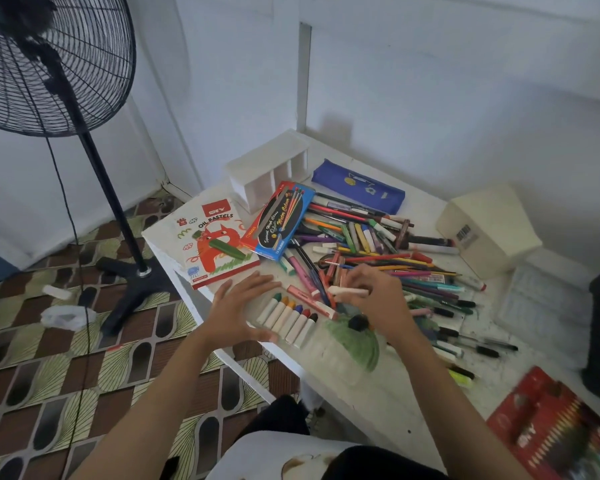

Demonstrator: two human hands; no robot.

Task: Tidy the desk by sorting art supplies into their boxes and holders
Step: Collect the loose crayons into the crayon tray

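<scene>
Cream pastel stick (347, 291) in right hand (374, 301)

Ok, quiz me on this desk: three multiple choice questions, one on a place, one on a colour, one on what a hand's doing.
1. Where is the pencil case? A on the floor; B at the back of the desk, behind the pile of pens; C in the person's lap.
2. What colour is the cat on the oil pastels box? A red-orange; B blue; C black.
3. What is the right hand doing? A lying flat, empty; B pinching a pale crayon; C making an empty fist.
Key: 1 B, it lies past the pens. 2 A, the cat is red-orange. 3 B, its fingers curl round it.
</scene>
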